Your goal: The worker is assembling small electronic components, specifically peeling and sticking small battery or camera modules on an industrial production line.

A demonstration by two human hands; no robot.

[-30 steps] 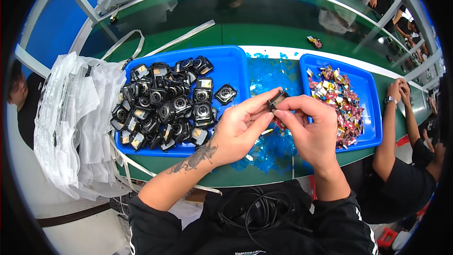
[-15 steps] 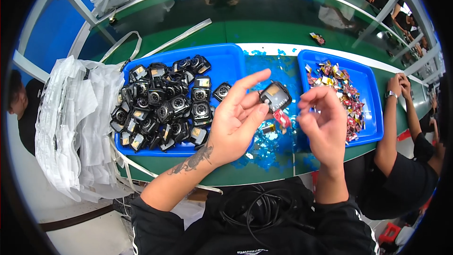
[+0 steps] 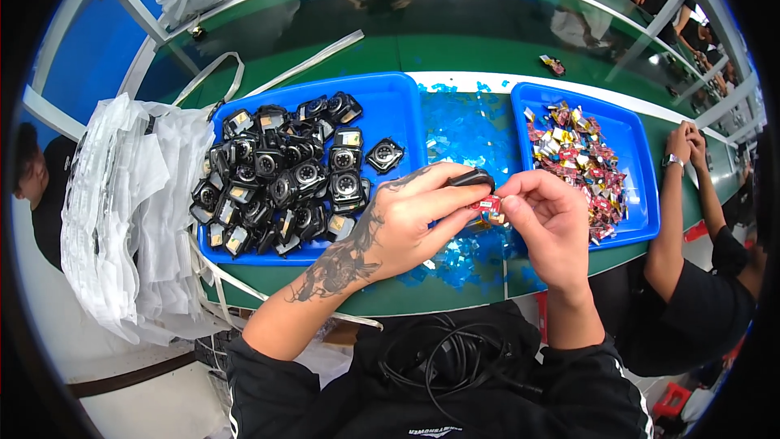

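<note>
My left hand [image 3: 422, 211] grips a black watch case [image 3: 474, 179] on its edge, over the gap between two blue trays. A small red piece [image 3: 486, 206], possibly a battery or circuit part, hangs at the case's lower side. My right hand [image 3: 552, 223] pinches at the right end of that red piece, thumb against forefinger. In the left tray [image 3: 390, 97] lies a heap of similar black watch cases [image 3: 280, 171], some showing round lens-like backs. Small red, yellow and silver pieces [image 3: 597, 171] are piled in the right tray [image 3: 635, 134].
Blue film scraps [image 3: 463, 126] litter the green table [image 3: 382, 301] between the trays. White plastic sleeves [image 3: 122, 219] are stacked at the left, with a pale strap [image 3: 321, 57] beyond. Another person's hands [image 3: 689, 142] are at the table's right. A red piece [image 3: 552, 65] lies farther back.
The watch case has turned from face-up to edge-on as my left hand rolled over it. My right hand has moved in from beside it and now pinches the red piece.
</note>
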